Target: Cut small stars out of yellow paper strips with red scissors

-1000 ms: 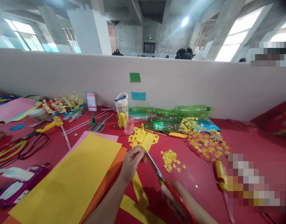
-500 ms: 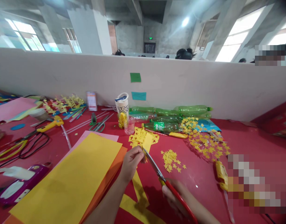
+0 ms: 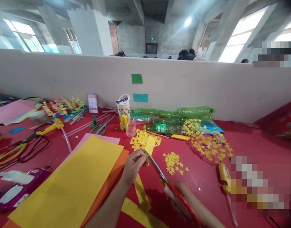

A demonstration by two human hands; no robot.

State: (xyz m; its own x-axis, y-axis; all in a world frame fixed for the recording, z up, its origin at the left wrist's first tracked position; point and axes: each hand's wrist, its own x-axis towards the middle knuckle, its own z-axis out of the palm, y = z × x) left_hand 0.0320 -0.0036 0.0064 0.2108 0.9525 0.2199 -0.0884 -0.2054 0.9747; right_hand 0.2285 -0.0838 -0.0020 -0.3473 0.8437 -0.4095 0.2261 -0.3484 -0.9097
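My left hand (image 3: 136,161) pinches a small piece of yellow paper (image 3: 147,160), mostly hidden by the fingers. In my right hand (image 3: 175,194) is a pair of scissors (image 3: 161,172) with red handles, its blade tips right at the paper by my left fingertips. A heap of cut yellow scraps (image 3: 142,139) with star-shaped gaps lies just beyond. To the right is a small pile of yellow paper stars (image 3: 172,161). Yellow paper strips (image 3: 142,193) rest on the table below my hands.
Stacked yellow sheets (image 3: 74,180) over orange and pink ones cover the left front. Green plastic bottles (image 3: 169,128) lie along the white partition (image 3: 88,72) beside a paper cup (image 3: 123,107). Glue guns (image 3: 50,126) sit on both sides, and a purple power strip (image 3: 21,190) at left.
Almost nothing differs. The view has shifted slightly, while both hands keep their places at the paper and scissors.
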